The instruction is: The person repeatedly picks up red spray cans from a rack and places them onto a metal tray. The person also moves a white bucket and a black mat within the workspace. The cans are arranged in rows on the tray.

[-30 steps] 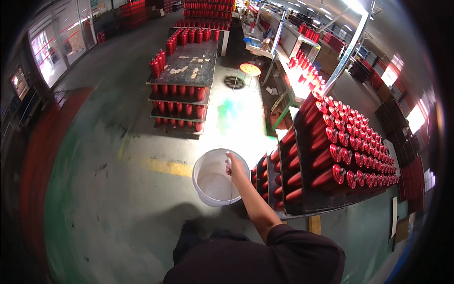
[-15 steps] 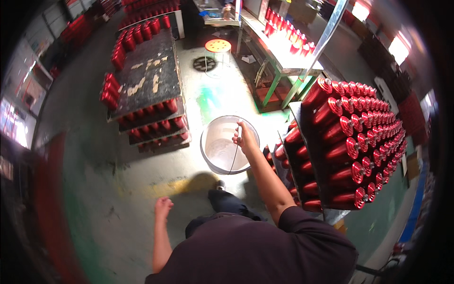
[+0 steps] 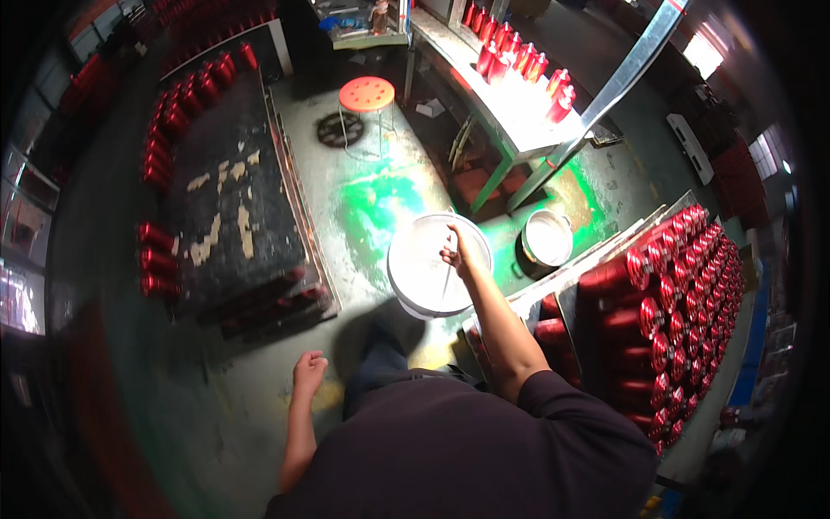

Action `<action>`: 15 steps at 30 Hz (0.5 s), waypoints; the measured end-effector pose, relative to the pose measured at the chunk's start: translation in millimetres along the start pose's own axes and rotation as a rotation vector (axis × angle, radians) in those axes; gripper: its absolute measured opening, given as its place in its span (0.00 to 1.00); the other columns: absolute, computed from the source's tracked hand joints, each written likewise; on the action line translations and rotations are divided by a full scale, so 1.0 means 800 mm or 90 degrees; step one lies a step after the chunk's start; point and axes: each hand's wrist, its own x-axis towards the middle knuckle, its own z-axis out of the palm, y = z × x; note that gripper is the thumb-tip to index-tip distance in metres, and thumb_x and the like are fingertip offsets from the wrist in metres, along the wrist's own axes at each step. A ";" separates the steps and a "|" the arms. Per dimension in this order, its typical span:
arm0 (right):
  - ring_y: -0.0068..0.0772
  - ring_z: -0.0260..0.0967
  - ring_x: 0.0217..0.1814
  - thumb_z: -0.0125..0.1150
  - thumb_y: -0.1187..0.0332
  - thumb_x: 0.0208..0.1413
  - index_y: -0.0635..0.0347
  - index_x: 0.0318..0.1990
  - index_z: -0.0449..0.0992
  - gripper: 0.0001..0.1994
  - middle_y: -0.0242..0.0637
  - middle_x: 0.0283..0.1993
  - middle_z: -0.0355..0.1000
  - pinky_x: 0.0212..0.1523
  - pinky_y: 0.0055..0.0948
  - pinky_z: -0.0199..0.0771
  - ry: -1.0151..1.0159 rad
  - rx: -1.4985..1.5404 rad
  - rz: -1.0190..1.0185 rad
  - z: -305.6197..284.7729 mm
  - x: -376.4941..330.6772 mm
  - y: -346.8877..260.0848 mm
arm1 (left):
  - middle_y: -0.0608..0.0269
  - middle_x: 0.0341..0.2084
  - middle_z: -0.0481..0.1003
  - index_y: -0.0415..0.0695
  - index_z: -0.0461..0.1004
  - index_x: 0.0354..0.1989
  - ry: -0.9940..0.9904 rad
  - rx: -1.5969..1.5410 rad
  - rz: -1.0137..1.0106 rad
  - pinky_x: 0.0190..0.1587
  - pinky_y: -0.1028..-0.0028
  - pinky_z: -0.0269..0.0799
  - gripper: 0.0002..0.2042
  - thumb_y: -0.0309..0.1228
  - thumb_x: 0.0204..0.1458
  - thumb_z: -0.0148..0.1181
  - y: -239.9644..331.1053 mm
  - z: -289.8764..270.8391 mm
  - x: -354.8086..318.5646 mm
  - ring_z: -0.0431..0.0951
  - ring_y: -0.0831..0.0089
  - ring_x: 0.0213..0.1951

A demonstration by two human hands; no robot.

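Note:
A large white bucket [image 3: 411, 275] is held in front of me by its thin wire handle [image 3: 447, 289], which my right hand [image 3: 464, 253] grips with closed fingers. The arm is stretched forward over the bucket's right side. Its pale inside shows in strong light, and I can make out no contents. My left hand [image 3: 309, 374] hangs at my left side, fingers curled in and nothing visible in them.
On the left stands a dark worn table [image 3: 226, 208] edged with red bottles [image 3: 159, 260]. A stool [image 3: 367, 95] is ahead. Beside a green-legged bench [image 3: 496, 180] sits a smaller white bucket [image 3: 548, 238]. Stacked red bottles [image 3: 653, 338] fill the right.
I have moved forward, so the table, stool and bench lie nearer. The bucket has come along in my right hand, and a smaller bucket now shows near the bench.

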 end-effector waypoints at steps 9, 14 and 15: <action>0.28 0.62 0.16 0.67 0.55 0.52 0.57 0.38 0.70 0.17 0.33 0.23 0.63 0.16 0.25 0.64 0.089 -0.008 -0.004 0.057 0.201 -0.154 | 0.58 0.36 0.80 0.39 0.74 0.50 -0.151 -0.062 0.049 0.43 0.74 0.75 0.15 0.26 0.54 0.63 0.192 0.049 0.288 0.79 0.74 0.38; 0.26 0.68 0.27 0.66 0.59 0.54 0.53 0.43 0.75 0.13 0.31 0.32 0.68 0.27 0.30 0.75 0.063 0.000 -0.042 0.094 0.330 -0.235 | 0.58 0.36 0.80 0.39 0.73 0.50 -0.173 -0.048 0.011 0.42 0.74 0.75 0.15 0.25 0.54 0.63 0.267 0.097 0.411 0.79 0.73 0.38; 0.26 0.68 0.27 0.66 0.59 0.54 0.53 0.43 0.76 0.13 0.31 0.33 0.68 0.28 0.31 0.75 0.046 0.013 -0.040 0.100 0.355 -0.243 | 0.58 0.36 0.80 0.39 0.73 0.50 -0.169 -0.019 0.022 0.42 0.74 0.75 0.15 0.25 0.54 0.63 0.279 0.104 0.423 0.80 0.73 0.38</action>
